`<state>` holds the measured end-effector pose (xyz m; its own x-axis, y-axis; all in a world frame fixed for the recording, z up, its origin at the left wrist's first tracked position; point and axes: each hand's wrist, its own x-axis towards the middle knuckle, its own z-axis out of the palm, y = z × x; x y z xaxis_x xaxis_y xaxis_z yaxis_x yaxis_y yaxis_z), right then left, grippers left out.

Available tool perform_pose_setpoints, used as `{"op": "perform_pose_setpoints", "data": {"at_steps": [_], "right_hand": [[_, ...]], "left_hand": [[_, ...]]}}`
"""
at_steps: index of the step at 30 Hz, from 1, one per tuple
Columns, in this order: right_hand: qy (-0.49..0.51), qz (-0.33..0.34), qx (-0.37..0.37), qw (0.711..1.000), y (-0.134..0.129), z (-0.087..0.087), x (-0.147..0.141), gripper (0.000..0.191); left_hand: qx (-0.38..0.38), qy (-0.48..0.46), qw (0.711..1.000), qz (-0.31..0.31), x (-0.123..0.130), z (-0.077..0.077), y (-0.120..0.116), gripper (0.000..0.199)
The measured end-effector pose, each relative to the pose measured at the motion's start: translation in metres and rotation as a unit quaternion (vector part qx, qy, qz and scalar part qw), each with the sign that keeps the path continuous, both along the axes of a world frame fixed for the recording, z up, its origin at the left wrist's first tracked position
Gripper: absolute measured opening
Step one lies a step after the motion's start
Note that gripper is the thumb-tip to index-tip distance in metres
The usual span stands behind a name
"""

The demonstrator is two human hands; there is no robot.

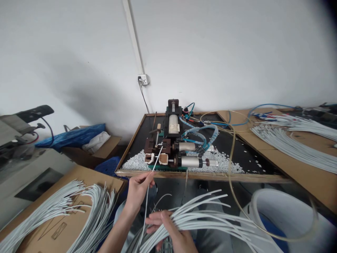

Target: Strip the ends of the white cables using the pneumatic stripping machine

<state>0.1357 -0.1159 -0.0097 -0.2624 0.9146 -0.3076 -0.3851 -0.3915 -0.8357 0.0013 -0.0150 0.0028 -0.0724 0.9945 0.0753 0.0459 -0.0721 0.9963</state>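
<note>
The white cable point(157, 160) I have hold of points up and away from me, its end over the machine point(181, 147), at the gap between the front blocks; I can't tell whether it touches them. My left hand point(139, 187) pinches it between thumb and fingers, just off the front edge of the black table point(146, 128). Lower down, my right hand point(173, 230) is half curled, thumb laid across a bundle of white cables point(200, 221), keeping a loose hold on it.

The machine stands on the left half of the table, near its front edge. White scraps point(221, 162) lie around it, thickest along that edge. Below the table's front right corner stands a white bucket point(279, 203). More cables point(93, 214) lie on cardboard to my left, and another heap point(295, 144) lies beyond the table's right edge. Blue hoses point(213, 133) loop from the machine.
</note>
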Motion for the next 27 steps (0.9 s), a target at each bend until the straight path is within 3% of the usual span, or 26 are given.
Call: {"op": "perform_pose_setpoints", "data": {"at_steps": [10,27], "right_hand": [[0.003,0.003,0.012,1.000,0.000,-0.004,0.000,0.066],[0.024,0.008,0.017,1.000,-0.003,-0.005,0.001,0.064]], "left_hand": [[0.030,0.047,0.998,0.042,0.002,0.000,0.000,0.029],[0.034,0.068,0.996,0.036,0.004,0.001,-0.011,0.033]]}}
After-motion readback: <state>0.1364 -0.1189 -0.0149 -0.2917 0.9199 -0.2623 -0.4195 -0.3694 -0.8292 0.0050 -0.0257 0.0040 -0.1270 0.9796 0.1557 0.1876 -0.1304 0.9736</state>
